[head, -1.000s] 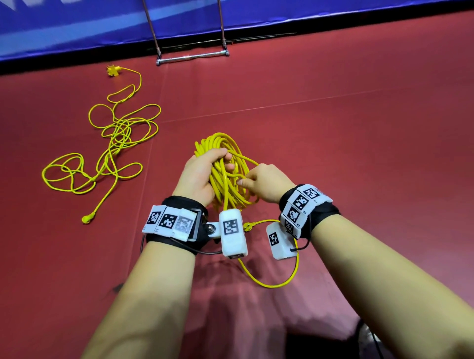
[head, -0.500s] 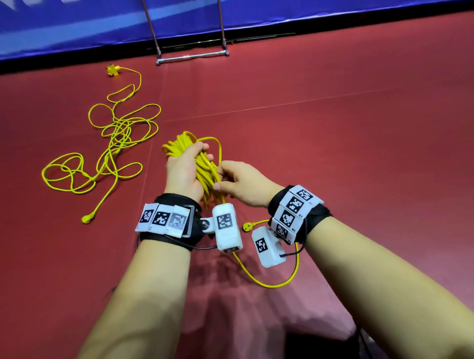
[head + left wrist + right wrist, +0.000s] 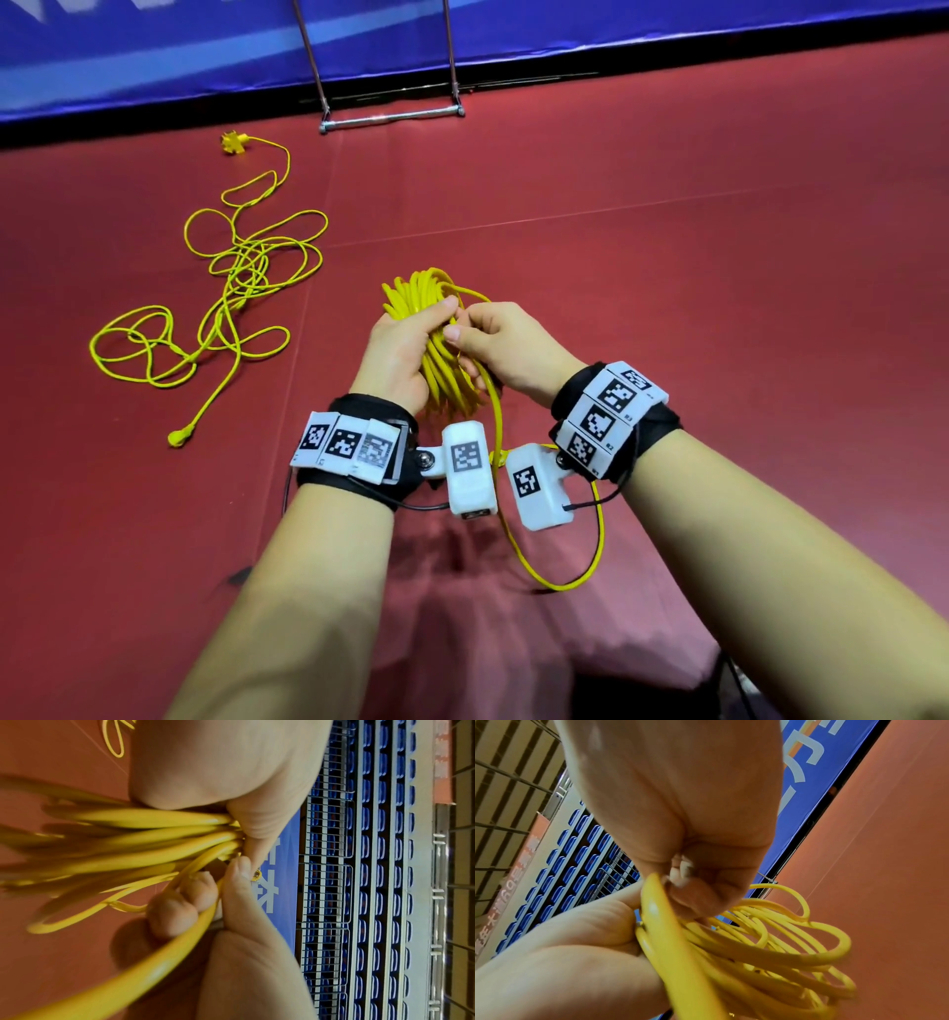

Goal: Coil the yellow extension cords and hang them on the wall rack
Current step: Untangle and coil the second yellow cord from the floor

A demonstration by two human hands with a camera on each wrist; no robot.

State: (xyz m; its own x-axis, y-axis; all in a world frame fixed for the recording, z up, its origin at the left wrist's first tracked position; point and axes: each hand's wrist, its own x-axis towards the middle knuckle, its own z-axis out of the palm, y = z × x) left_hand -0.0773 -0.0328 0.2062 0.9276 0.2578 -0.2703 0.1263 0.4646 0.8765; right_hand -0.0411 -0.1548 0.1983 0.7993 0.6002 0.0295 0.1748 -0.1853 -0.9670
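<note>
Both forearms reach forward above the red floor (image 3: pixel 667 257). The left hand (image 3: pixel 398 354) wraps its fingers around the coiled cord (image 3: pixel 441 360). The right hand (image 3: pixel 506 342) pinches one strand beside it. A second cord (image 3: pixel 226 288) lies loose on the floor, left.

Both hands (image 3: pixel 398 354) (image 3: pixel 506 344) curled, fingertips together, forearms extended.

Coil (image 3: pixel 445 354) swung back right since 0.5 s ago, w/ left hand (image 3: pixel 405 349) gripping it. Right hand (image 3: pixel 506 344) now pinches a strand at the coil's top, not the middle.
</note>
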